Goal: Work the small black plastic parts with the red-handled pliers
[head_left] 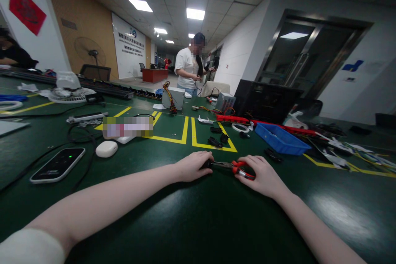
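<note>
My right hand (262,175) is closed around the red handles of a pair of pliers (230,166) that lie low over the green table (198,214). The pliers' dark jaws point left toward my left hand (193,166). My left hand is curled on the table with its fingertips at the jaw tips, pinching a small dark part that I cannot make out. Both forearms stretch forward across the table.
A blue tray (282,139) sits right of the hands, with red power strips (235,119) and a dark case behind it. Small black connectors (216,140) lie inside yellow floor-tape boxes. At left are a white pebble-shaped case (106,149), a black device (57,164) and cables. A person (189,66) stands at the far side.
</note>
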Tool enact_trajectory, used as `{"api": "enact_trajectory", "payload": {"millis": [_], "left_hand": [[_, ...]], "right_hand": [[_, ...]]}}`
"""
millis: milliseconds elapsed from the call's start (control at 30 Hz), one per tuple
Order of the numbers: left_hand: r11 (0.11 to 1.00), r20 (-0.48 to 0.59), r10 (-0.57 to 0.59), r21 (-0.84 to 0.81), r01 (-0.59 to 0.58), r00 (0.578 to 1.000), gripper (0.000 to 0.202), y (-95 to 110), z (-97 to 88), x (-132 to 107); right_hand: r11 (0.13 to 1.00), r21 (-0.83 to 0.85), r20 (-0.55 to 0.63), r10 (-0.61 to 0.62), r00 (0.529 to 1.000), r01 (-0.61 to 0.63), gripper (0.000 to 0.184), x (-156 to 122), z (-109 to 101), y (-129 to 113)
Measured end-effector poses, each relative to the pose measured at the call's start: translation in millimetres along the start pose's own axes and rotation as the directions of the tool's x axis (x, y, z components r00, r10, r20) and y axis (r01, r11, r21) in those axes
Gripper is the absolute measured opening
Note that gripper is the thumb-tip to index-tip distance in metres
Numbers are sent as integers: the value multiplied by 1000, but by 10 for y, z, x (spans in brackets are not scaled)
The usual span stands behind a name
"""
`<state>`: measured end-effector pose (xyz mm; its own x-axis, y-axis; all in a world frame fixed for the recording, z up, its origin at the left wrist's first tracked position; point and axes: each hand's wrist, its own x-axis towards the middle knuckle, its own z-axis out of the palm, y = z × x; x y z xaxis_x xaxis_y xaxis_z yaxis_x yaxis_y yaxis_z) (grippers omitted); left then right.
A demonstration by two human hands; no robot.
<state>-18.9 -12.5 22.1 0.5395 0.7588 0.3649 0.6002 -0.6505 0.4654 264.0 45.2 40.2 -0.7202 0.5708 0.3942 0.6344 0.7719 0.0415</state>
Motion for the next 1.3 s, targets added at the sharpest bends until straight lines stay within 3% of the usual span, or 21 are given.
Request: {"api": "enact_trajectory", "payload": {"millis": [367, 567, 867, 1300], "left_hand": [[998, 15, -40, -45, 41, 999, 32, -38, 14, -6], [998, 29, -27, -54, 29, 999, 33, -53, 13, -16], [999, 28, -19, -38, 20, 999, 31, -7, -6, -6], [999, -45, 7, -32, -9, 999, 42, -43, 38, -31]], "right_hand": [[998, 44, 24, 48, 999, -49, 35, -12, 43, -8], [998, -54, -24, -26, 999, 25, 34, 19, -7, -100], [983, -144, -93, -124, 988, 110, 37, 8, 38, -43], [982, -154, -40, -119, 992, 111, 37, 19, 12, -65]]}}
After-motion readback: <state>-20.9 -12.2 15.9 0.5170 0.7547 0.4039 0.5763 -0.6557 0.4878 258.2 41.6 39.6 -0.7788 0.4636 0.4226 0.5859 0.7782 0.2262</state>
